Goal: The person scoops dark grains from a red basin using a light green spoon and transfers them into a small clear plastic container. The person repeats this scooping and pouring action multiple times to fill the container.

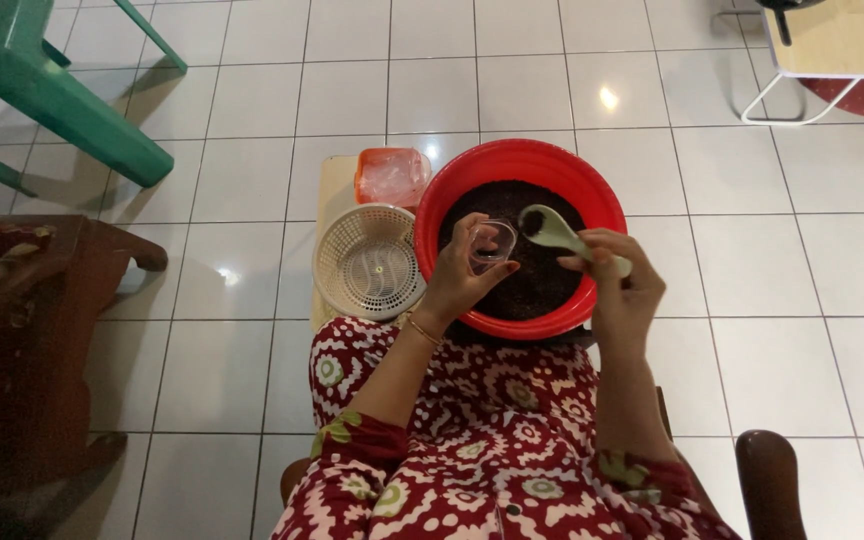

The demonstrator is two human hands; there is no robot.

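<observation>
Head view: left hand [457, 280] clamped on small clear plastic cup [493, 243], right hand [617, 285] gripping pale plastic spoon [552, 228] w/ dark soil, both over round red plastic basin [432, 205]. Best keep spoon tip touching cup rim, tilt slow

A: Where is there room to move around the red basin [432, 215]?

B: To its right the white tiled floor [752, 260] lies bare, well out to the small folding stand [820, 50] at the top right. Beyond the basin's far rim the tiles are open too.

A: And on the left?

B: Crowded. The white basket [367, 262] sits just beside the basin, touching or nearly so, and the orange-lidded container [392, 176] stands right behind it. Farther left come the dark wooden table [42, 330] and the green plastic chair [42, 90], with a strip of floor between.

A: Over the basin itself?

B: The left hand [462, 275] with a clear cup [493, 243] and the right hand [617, 285] with a pale scoop [557, 228] fill the near half; the far half is free.
</observation>
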